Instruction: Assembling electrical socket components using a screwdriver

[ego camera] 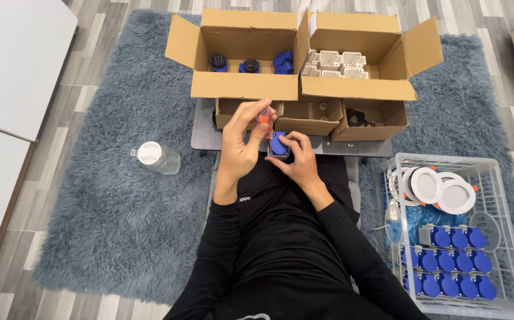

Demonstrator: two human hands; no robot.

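Note:
My left hand [240, 142] grips a small screwdriver with a clear and orange handle [265, 118], held upright over a blue socket unit [279, 145]. My right hand [295, 160] holds that blue socket unit from the right and below, fingers wrapped around its grey base. Both hands meet above my lap, just in front of a small grey table [203, 133]. The screwdriver's tip is hidden behind the socket and my fingers.
Two open cardboard boxes sit ahead: the left box [242, 86] holds blue sockets, the right box [358, 89] white housings. Smaller boxes [310, 118] stand below them. A white wire basket [506, 237] at right holds several blue sockets and round white lamps. A clear jar [156, 157] lies on the rug.

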